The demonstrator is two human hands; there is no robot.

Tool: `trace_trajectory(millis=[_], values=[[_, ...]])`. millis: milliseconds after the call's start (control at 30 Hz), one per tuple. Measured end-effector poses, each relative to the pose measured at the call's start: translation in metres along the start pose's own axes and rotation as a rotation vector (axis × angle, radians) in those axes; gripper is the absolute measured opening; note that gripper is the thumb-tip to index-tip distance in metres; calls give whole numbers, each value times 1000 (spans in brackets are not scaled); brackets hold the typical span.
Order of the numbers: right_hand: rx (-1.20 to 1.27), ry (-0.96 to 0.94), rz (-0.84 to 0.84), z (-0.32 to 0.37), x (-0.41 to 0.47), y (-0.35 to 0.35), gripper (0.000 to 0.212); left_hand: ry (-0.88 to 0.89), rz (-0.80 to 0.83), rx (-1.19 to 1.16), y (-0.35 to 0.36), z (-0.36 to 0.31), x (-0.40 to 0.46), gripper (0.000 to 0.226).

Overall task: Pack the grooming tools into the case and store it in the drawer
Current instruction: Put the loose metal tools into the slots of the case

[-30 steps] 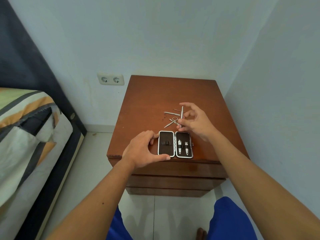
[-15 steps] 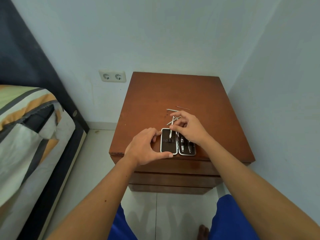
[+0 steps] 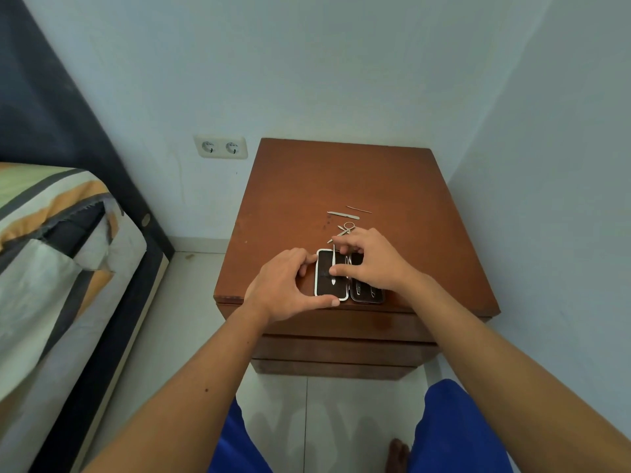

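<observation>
The right hand pinches a thin metal tool between thumb and fingertips, pressing it into the left half of the open case. A second ago this hand held the tool up over the loose pile farther back; now it has come down and the tool lies against the dark lining, so one more piece looks nearly seated, likely being pushed under the small holding loops. The tool's long axis runs near to far, its pointed tip toward the near edge and its slim end just past the case's far rim.

The left hand has stayed cupped around the case's left side, thumb on the near edge, fingers on the far corner, steadying it. The case sits at the near edge of the nightstand, its right half already holding tools.

Beyond it, scissors, a file and a thin pick remain loose, so packing is unfinished.
</observation>
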State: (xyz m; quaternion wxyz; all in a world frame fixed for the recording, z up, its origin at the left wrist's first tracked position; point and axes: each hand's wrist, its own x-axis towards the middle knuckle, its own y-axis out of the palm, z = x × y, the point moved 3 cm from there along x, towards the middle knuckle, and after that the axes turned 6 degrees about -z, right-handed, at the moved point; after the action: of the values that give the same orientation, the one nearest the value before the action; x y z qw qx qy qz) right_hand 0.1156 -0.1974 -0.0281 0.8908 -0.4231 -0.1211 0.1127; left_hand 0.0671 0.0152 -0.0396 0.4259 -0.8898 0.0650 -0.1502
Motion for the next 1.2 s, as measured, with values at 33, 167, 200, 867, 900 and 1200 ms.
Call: trace_trajectory(millis=[33,167,200,867,900,1200], values=[[-25,-4,16,2,-3,-1,72,1,1,-1,0,0,0,75],[-81,-8,54,6,-11,-5,82,3,-1,-5,1,1,0,76],[-74,-11,51,7,-12,-5,83,3,-1,-4,1,0,0,76],[7,188,-310,-22,25,-24,18,-28,10,8,-1,0,0,78],[-19,177,-286,-23,31,-25,21,-29,11,8,-1,0,0,78],[-190,55,32,-35,56,-33,30,-26,30,0,-1,-1,1,79]])
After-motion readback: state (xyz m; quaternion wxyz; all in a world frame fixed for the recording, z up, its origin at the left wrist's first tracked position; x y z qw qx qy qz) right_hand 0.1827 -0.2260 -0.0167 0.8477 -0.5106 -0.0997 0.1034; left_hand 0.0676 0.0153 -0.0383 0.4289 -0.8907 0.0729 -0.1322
